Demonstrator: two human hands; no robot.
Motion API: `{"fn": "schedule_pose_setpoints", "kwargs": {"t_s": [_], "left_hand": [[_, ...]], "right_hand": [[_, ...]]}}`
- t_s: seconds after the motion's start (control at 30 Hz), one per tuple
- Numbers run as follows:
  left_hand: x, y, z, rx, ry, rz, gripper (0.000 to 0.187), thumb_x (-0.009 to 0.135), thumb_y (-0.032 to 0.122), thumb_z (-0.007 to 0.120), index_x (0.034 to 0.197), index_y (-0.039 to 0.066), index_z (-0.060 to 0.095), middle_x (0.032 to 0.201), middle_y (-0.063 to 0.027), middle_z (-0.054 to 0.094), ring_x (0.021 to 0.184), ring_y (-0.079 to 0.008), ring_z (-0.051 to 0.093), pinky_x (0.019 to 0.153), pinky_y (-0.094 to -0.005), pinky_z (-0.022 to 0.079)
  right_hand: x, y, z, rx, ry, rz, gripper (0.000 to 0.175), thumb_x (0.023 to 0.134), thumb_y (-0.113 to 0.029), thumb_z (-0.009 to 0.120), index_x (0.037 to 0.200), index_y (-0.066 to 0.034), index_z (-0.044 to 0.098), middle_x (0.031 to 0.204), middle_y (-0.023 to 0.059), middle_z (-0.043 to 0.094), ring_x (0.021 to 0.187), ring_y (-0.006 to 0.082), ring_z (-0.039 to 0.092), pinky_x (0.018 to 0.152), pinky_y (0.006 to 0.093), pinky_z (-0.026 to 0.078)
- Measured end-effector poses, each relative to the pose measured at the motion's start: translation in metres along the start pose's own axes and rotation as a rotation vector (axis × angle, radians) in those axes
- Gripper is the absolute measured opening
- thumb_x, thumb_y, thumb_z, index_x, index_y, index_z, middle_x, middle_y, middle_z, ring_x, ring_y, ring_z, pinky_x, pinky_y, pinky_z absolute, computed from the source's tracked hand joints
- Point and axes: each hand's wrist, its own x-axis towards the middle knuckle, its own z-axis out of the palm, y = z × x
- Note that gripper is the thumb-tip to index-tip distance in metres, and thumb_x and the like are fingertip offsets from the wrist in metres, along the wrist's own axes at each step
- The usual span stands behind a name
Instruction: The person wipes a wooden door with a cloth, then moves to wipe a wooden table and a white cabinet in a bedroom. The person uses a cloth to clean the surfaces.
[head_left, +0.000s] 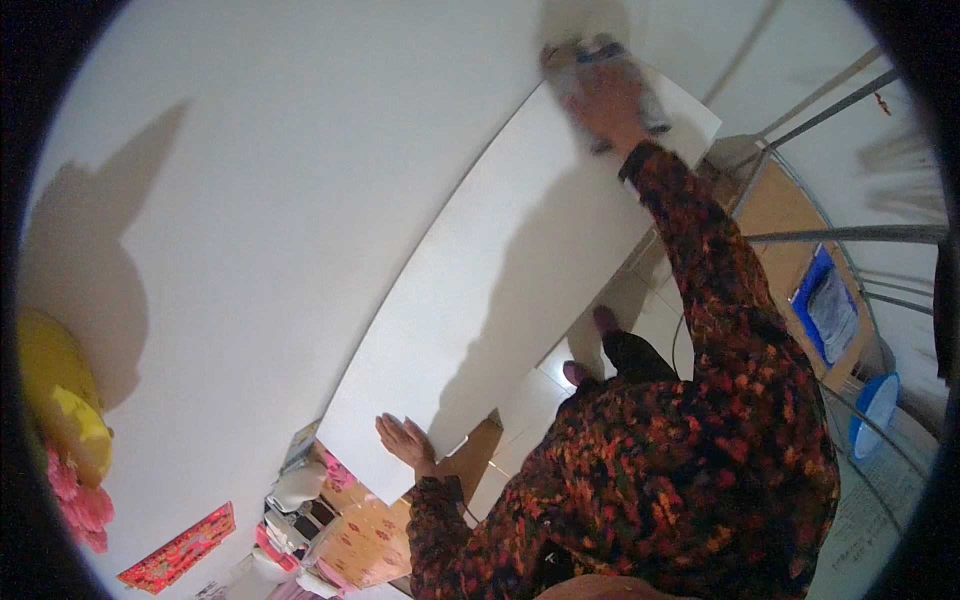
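Note:
A long white board-like top (450, 300) runs diagonally in front of me, its far edge close along the pale wall. My right hand (607, 97) reaches to its upper right end and presses on a crumpled grey cloth (652, 116) with dark patches; motion blur hides its exact shape and how the fingers grip it. Down at the lower left end, my left hand (405, 441) lies palm down on the bare white top, holding nothing. Both arms wear dark sleeves with a red and orange pattern.
Metal rods (832, 112) of a frame stand at right, near a brown board (780, 195), a blue packet (825, 307) and a blue-rimmed basin (875, 415). A flower-patterned surface (364, 541) adjoins the lower left end. A yellow balloon-like object (56, 367) hangs far left.

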Motion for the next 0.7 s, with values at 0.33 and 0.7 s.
{"fn": "schedule_pose_setpoints", "kwargs": {"t_s": [0.33, 0.7], "left_hand": [[-0.002, 0.002, -0.002, 0.006, -0.017, 0.000, 0.060, 0.101, 0.041, 0.039, 0.140, -0.004, 0.041, 0.149, -0.0250, 0.034, 0.138, -0.0392, 0.032, 0.112, -0.0502, 0.023], [-0.001, -0.004, 0.003, 0.023, 0.029, 0.073, 0.060, 0.100, 0.040, 0.040, 0.141, -0.004, 0.039, 0.146, -0.0271, 0.036, 0.136, -0.0421, 0.033, 0.111, -0.0526, 0.026]], "right_hand": [[-0.346, -0.246, -0.068, 0.979, -0.116, -1.401, 0.057, 0.076, -0.046, 0.067, 0.122, -0.0124, 0.059, 0.134, 0.0174, 0.050, 0.134, 0.0364, 0.037, 0.112, 0.0595, 0.023], [-0.011, 0.041, -0.012, 0.161, -0.161, -0.250, 0.073, 0.089, -0.058, 0.050, 0.147, -0.0162, 0.037, 0.152, 0.0171, 0.032, 0.141, 0.0375, 0.027, 0.113, 0.0603, 0.016]]}}
